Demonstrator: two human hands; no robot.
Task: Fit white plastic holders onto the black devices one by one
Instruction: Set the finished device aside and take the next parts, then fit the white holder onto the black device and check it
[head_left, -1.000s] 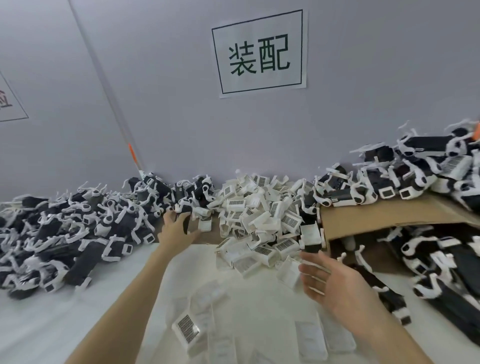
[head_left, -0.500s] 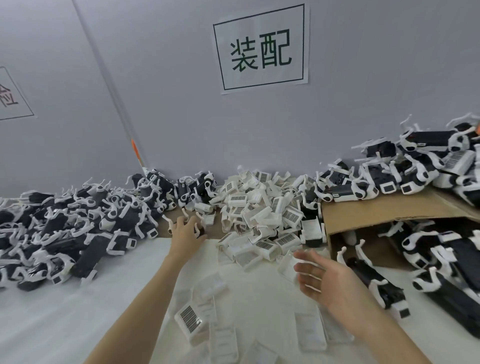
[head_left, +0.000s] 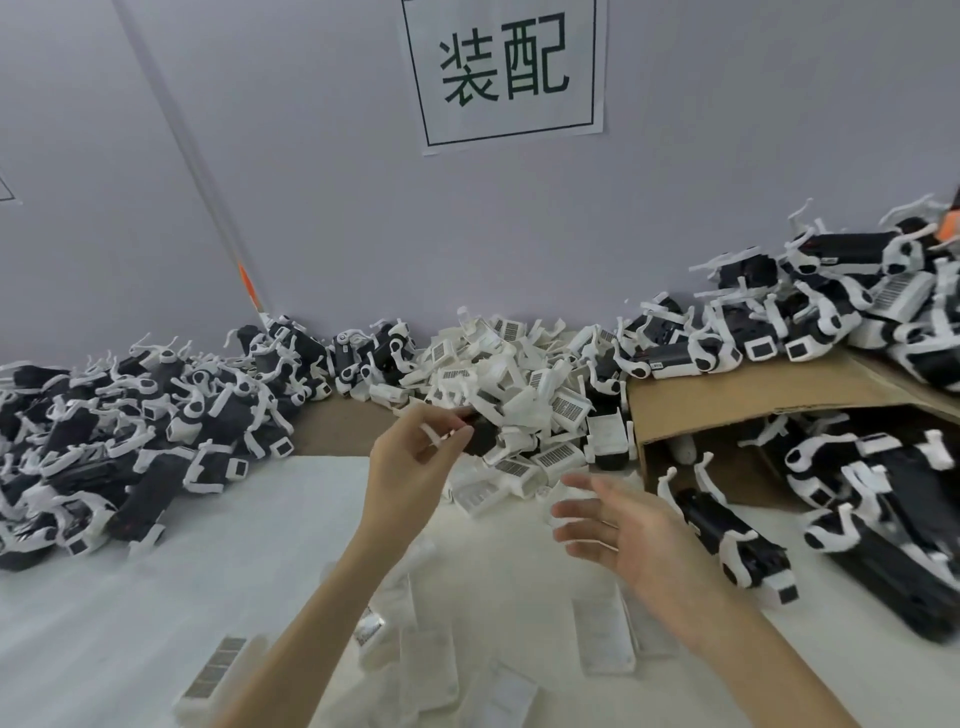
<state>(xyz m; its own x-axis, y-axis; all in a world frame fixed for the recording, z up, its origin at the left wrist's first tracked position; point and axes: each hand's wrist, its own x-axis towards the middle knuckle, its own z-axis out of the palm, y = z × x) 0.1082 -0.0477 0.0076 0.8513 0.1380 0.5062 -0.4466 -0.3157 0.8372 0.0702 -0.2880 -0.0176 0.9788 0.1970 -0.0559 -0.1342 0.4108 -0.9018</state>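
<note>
My left hand (head_left: 415, 462) is raised over the table's middle and grips a black device (head_left: 480, 436) with white clips; most of the device is hidden by the fingers. My right hand (head_left: 628, 530) hovers open, palm turned left, fingers spread, holding nothing. Just behind both hands lies a heap of white plastic holders (head_left: 524, 395) with grey barcode labels. More flat white holders (head_left: 605, 639) lie scattered on the table near me.
A large pile of black devices with white holders (head_left: 130, 441) fills the left. A brown cardboard box (head_left: 753, 400) on its side at the right has more devices on and inside it. One black device (head_left: 727, 540) lies beside my right hand. Wall behind with a sign (head_left: 506, 73).
My left hand has lifted off the table edge and come right, now holding a black device. My right hand stays open and has shifted only a little.
</note>
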